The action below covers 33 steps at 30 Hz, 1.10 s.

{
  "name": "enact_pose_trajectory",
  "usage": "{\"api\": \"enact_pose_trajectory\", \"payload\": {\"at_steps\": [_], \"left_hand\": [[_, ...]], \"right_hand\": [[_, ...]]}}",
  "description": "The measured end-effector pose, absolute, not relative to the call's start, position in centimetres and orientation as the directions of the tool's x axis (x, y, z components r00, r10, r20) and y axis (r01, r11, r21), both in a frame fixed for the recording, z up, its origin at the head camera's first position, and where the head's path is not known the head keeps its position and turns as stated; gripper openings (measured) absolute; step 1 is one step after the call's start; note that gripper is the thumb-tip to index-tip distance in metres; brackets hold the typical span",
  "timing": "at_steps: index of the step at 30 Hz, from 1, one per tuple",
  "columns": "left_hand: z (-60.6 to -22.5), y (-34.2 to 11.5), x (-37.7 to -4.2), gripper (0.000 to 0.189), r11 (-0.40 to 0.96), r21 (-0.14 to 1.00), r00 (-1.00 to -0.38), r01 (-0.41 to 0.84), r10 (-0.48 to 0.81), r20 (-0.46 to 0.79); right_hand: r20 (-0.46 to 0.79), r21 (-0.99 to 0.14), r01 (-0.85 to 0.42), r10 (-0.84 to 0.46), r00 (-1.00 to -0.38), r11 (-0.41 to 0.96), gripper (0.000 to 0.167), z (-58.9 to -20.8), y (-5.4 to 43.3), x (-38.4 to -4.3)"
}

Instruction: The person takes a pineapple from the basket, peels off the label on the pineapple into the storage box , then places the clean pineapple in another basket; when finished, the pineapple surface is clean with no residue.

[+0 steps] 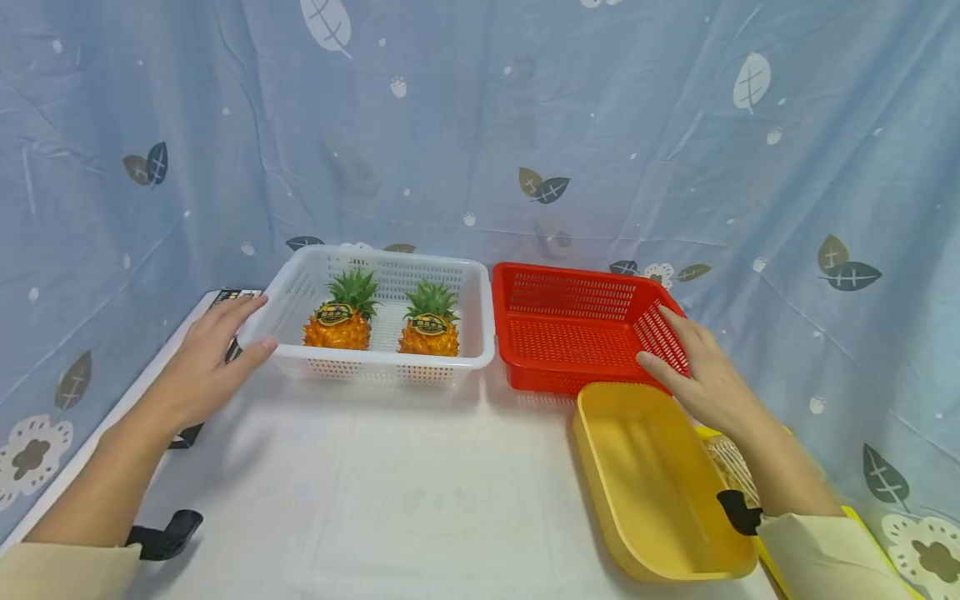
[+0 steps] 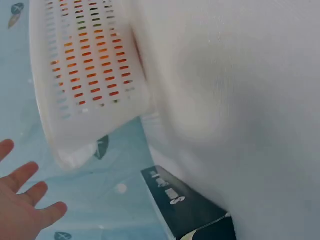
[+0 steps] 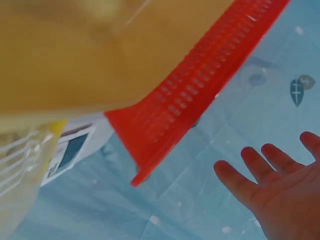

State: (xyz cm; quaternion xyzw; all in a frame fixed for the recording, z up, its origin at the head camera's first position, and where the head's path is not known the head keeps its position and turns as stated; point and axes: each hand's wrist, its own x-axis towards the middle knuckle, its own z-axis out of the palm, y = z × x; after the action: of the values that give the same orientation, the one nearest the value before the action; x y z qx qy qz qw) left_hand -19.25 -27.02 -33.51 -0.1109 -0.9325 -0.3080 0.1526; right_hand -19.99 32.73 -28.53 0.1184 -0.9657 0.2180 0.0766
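Observation:
My left hand [image 1: 210,358] is near the left end of a white plastic basket [image 1: 483,321], fingers spread and holding nothing. Two small pineapples, a left one [image 1: 337,327] and a right one [image 1: 429,329], stand in that basket with green crowns up and dark labels on their fronts. At the right end of a red plastic basket [image 1: 547,377], my right hand [image 1: 708,379] hovers with fingers extended and thumb apart. The left wrist view shows the left hand [image 2: 25,205] beside the white basket's corner; in the right wrist view the right hand [image 3: 285,195] is apart from the red basket.
A yellow tub [image 1: 652,483] stands in front of the red basket, under the right forearm. Right of it lies a netted package [image 1: 731,467] with yellow edges. A black box with white print [image 2: 187,205] lies by the left table edge. A blue patterned curtain [image 1: 465,125] hangs behind.

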Motion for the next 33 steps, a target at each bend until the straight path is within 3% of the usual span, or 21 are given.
{"api": "enact_pose_trajectory", "payload": {"at_steps": [5, 11, 18, 22, 24, 30, 33], "left_hand": [[-33.6, -26.6, -19.8, 0.064, 0.774, 0.567, -0.931, 0.282, 0.078, 0.357], [-33.5, -26.3, -20.2, 0.061, 0.685, 0.681, -0.937, 0.260, 0.008, 0.350], [-34.3, -26.6, -20.2, 0.059, 0.523, 0.844, -0.947, 0.117, -0.197, 0.254], [-35.1, -27.3, -20.4, 0.058, 0.398, 0.916, -0.944, 0.045, -0.282, 0.169], [-35.6, -27.7, -20.6, 0.058, 0.265, 0.964, -0.950, 0.023, -0.296, 0.104], [-37.2, -28.5, -20.8, 0.069, -0.166, 0.986, -0.978, 0.009, -0.205, -0.025], [-37.8, -28.4, -20.9, 0.073, -0.187, 0.982, -0.987, 0.001, -0.156, -0.029]], "right_hand": [[0.188, -0.455, -0.277, -0.213, -0.959, 0.846, 0.084, -27.9, 32.0, -20.7], [0.202, -0.490, -0.303, -0.232, -0.952, 0.817, 0.080, -26.5, 30.5, -21.6], [0.173, -0.560, -0.292, -0.236, -0.956, 0.775, 0.082, -26.4, 28.2, -22.5], [0.174, -0.573, -0.311, -0.257, -0.950, 0.758, 0.080, -26.3, 27.4, -22.7], [0.164, -0.573, -0.311, -0.265, -0.950, 0.758, 0.078, -26.0, 27.2, -22.8], [0.068, -0.566, -0.278, -0.292, -0.954, 0.776, 0.077, -25.7, 26.3, -23.1], [0.045, -0.560, -0.274, -0.302, -0.952, 0.782, 0.076, -25.6, 25.8, -23.2]]}}
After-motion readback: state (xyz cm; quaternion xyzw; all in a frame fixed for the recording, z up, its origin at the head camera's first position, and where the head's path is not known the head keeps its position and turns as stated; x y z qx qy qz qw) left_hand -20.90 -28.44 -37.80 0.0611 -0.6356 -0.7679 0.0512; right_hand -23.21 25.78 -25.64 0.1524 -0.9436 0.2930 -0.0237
